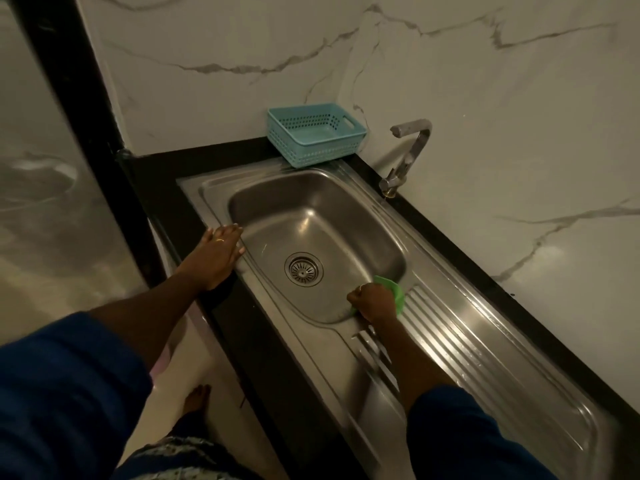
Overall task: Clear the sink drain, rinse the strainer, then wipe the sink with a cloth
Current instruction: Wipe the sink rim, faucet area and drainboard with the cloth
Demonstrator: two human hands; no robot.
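While my right hand grips the green cloth against the sink wall, four o'clock of the strainer, my left hand rests flat at nine; pressing hard on slick steel could slip the cloth free

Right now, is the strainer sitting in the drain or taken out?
In: the strainer sits flush in its hole at the bottom of the sink.
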